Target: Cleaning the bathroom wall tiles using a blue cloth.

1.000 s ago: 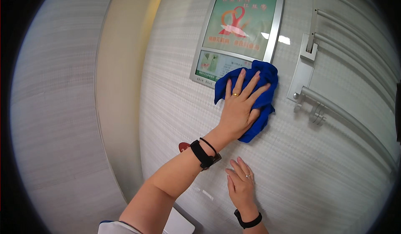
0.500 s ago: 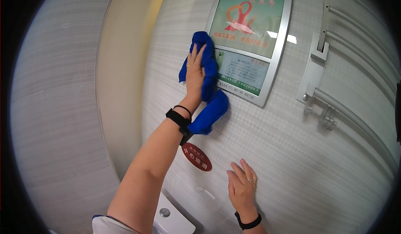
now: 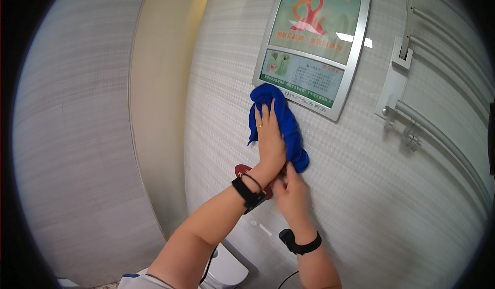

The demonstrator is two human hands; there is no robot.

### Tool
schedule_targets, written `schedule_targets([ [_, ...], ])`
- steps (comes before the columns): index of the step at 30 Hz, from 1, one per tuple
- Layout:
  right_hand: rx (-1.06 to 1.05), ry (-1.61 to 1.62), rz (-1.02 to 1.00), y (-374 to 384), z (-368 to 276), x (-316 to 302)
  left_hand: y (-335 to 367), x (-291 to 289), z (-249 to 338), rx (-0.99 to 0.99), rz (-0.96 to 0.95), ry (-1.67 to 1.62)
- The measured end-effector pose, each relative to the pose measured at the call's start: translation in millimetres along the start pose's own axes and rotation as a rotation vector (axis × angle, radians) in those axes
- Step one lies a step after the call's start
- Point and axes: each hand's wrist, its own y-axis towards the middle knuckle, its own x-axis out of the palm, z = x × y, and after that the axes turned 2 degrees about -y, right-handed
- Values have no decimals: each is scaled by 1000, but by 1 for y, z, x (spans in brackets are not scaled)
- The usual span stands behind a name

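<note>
At near-left corner of framed poster [image 3: 315, 46]: blue cloth [image 3: 292, 130], long axis far-left to near-right. Left hand [image 3: 270, 140], nearer, spread flat upon it; right hand [image 3: 293, 196] at near end, grip I cannot tell.

bare wall [image 3: 356, 186] right of cloth [image 3: 290, 126]; framed poster [image 3: 312, 44] above, rail [image 3: 438, 135] beyond

Right hand [image 3: 293, 199] partly hidden, white cistern [image 3: 229, 268] cropped
</note>
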Motion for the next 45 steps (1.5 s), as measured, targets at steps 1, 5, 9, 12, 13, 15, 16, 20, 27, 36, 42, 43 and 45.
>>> schedule_targets([
  [1, -67, 25, 30, 4, 1, -2, -3, -7, 4, 6, 26, -103],
  [5, -20, 193, 51, 27, -21, -8, 8, -57, -1, -263, -95, -682],
  [9, 134, 747, -100, 60, -26, -19, 10, -73, 15, -593, -318, -1088],
  [12, 55, 1087, -165, 88, -26, -10, 5, -67, 23, -510, -288, -1066],
  [13, 52, 1084, -161, 93, -24, -10, 5, -67, 27, -507, -292, -1071],
  [15, 66, 954, -151, 101, -21, -10, 6, -65, 33, -522, -127, -1052],
  [16, 54, 608, -127, 106, -14, -13, 8, -61, 28, -634, -102, -1065],
  [20, -143, 149, 92, 69, -28, -4, 21, -48, -18, -324, 263, -574],
  [27, -160, 306, 103, 70, -32, 9, 21, -14, -20, -61, 245, -227],
  [36, 46, 1111, -134, 113, -43, 23, 7, -86, -16, -581, -277, -1441],
  [42, -134, 628, -73, 117, -54, 38, 0, -83, -8, -535, -76, -1329],
  [43, -330, 168, 51, 114, -54, 37, 1, -79, -11, -520, 4, -1268],
  [45, -506, -27, 163, 101, -44, 40, 12, -78, -24, -543, 37, -1050],
])
